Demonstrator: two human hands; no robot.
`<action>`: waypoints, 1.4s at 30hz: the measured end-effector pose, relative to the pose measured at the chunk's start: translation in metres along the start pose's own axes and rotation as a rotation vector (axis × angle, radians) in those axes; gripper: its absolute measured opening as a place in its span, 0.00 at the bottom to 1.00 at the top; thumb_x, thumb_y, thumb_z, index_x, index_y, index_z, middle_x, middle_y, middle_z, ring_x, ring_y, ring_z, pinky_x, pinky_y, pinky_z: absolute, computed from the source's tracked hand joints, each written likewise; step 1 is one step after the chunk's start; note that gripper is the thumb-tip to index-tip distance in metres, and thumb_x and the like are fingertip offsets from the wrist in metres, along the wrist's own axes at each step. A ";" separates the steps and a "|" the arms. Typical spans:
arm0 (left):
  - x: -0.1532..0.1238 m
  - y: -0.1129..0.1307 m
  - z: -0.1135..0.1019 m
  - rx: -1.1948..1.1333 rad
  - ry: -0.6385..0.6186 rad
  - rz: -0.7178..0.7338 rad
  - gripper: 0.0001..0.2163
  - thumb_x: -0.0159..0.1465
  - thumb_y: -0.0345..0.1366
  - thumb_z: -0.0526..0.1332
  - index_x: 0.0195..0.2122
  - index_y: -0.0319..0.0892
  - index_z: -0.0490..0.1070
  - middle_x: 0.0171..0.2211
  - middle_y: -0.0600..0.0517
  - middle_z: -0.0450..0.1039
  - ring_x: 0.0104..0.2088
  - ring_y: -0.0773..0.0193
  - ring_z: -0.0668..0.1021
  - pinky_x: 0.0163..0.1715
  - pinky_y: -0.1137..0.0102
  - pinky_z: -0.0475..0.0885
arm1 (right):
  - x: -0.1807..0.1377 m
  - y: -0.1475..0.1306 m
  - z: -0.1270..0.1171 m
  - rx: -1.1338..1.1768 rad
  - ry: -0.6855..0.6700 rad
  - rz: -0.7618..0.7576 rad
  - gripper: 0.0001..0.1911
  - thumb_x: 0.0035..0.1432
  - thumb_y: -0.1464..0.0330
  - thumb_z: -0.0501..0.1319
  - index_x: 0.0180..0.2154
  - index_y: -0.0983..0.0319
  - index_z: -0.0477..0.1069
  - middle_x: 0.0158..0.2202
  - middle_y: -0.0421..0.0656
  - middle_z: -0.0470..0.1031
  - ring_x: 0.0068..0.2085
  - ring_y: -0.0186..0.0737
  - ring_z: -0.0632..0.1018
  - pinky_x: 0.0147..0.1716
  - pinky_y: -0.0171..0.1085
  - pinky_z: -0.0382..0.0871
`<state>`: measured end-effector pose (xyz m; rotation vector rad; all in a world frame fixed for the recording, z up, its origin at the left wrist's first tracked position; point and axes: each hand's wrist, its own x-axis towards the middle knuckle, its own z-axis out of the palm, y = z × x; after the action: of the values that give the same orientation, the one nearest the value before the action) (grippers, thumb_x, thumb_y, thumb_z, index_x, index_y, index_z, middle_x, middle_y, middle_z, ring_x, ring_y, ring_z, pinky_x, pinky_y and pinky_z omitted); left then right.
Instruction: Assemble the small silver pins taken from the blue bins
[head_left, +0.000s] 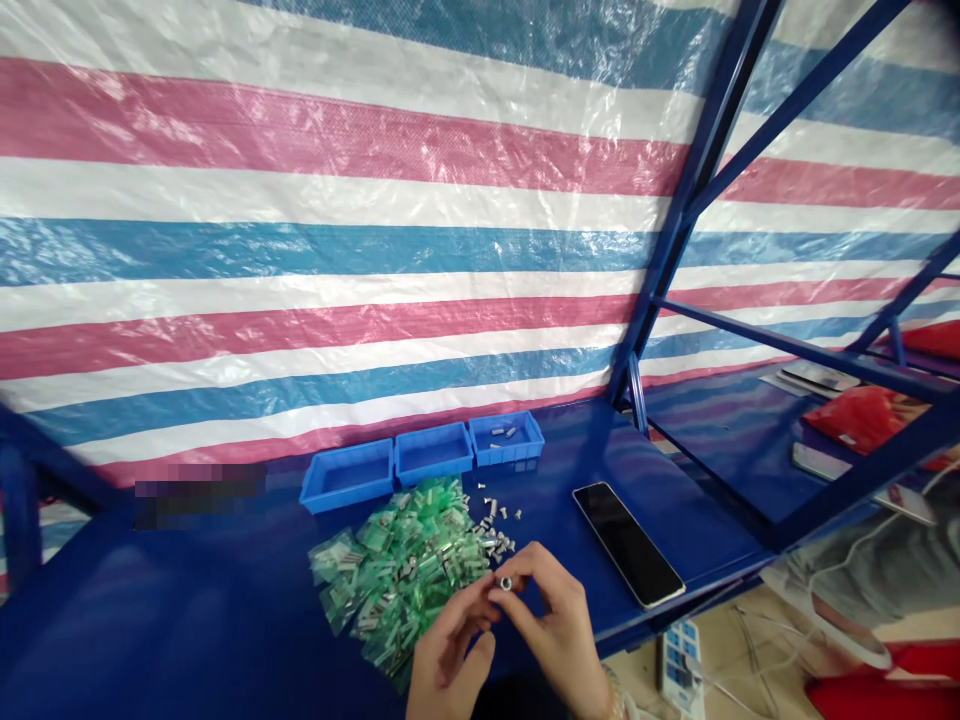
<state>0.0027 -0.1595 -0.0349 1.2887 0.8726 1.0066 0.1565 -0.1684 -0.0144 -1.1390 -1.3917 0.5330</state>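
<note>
While my left hand [450, 640] and right hand [551, 625] pinch a small metal fitting [505, 583] between their fingertips, its hollow end faces up, just beside a heap of green plastic bags [397, 575], with loose fittings [491, 520] and 3 blue trays [435, 462] beyond.

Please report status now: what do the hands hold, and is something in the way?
Left hand and right hand pinching one small metal fitting. Green plastic bags beside left hand. Loose metal parts just ahead; none blocking.
</note>
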 end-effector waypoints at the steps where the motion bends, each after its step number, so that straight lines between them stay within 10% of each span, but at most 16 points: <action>1: -0.001 0.000 0.000 -0.092 -0.006 -0.046 0.17 0.61 0.41 0.67 0.51 0.46 0.77 0.48 0.45 0.80 0.47 0.52 0.81 0.52 0.60 0.75 | 0.000 -0.003 0.000 -0.002 -0.020 -0.036 0.03 0.61 0.72 0.64 0.35 0.58 0.74 0.30 0.39 0.73 0.31 0.38 0.74 0.32 0.33 0.69; 6: -0.006 0.003 0.001 -0.272 0.129 -0.064 0.17 0.56 0.43 0.70 0.47 0.47 0.80 0.47 0.46 0.81 0.49 0.50 0.80 0.53 0.60 0.74 | -0.001 -0.005 0.003 0.018 -0.015 -0.072 0.02 0.61 0.71 0.65 0.35 0.59 0.73 0.30 0.40 0.75 0.32 0.38 0.75 0.33 0.34 0.70; 16: -0.012 0.012 0.012 0.115 0.229 0.266 0.11 0.62 0.41 0.63 0.44 0.47 0.79 0.51 0.44 0.77 0.50 0.50 0.78 0.46 0.64 0.75 | -0.010 0.020 0.025 0.738 -0.037 0.389 0.10 0.61 0.60 0.66 0.39 0.58 0.69 0.33 0.41 0.78 0.34 0.39 0.79 0.37 0.37 0.73; 28: -0.004 0.002 -0.003 0.214 0.370 0.204 0.10 0.62 0.43 0.61 0.41 0.47 0.78 0.50 0.46 0.77 0.53 0.49 0.77 0.47 0.65 0.73 | 0.166 0.112 -0.027 -0.073 0.217 0.134 0.18 0.60 0.61 0.58 0.48 0.63 0.73 0.34 0.47 0.81 0.33 0.45 0.80 0.38 0.43 0.75; 42: 0.001 -0.016 -0.008 0.327 0.366 0.184 0.12 0.64 0.46 0.59 0.43 0.49 0.78 0.49 0.47 0.78 0.52 0.49 0.78 0.45 0.63 0.76 | 0.090 0.109 -0.004 -0.431 -0.436 -0.055 0.18 0.52 0.86 0.59 0.34 0.60 0.80 0.38 0.45 0.75 0.44 0.45 0.76 0.47 0.41 0.70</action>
<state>-0.0026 -0.1559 -0.0520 1.5042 1.2547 1.3100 0.2103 -0.0471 -0.0629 -1.3726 -1.9768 0.4708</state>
